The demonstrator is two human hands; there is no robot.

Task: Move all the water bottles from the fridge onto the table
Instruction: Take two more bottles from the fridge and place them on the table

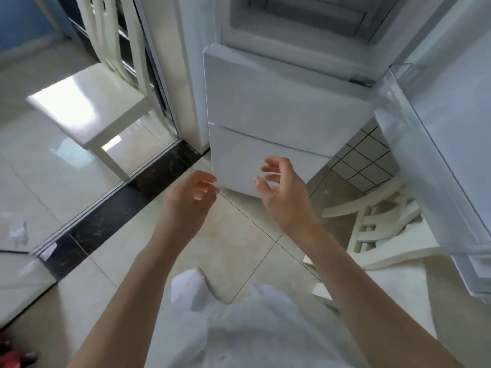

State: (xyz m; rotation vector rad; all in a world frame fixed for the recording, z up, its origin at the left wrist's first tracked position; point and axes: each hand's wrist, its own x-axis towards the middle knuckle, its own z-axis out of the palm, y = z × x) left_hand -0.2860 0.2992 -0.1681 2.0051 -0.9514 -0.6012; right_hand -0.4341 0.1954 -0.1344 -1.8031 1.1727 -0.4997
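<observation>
Both hands, the left hand [190, 191] and the right hand [283, 191], hang empty with loose fingers in front of the white fridge [281, 102] (its top door open), with no water bottles showing.

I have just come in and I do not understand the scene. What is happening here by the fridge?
A person stands in front of an open fridge, looking down at it. The left hand and the right hand are both held out before the lower drawers, with fingers loosely curled, and neither holds anything. The fridge door stands open on the right, and its clear shelf looks bare. No water bottle is visible in this view. A white chair stands to the left.
</observation>
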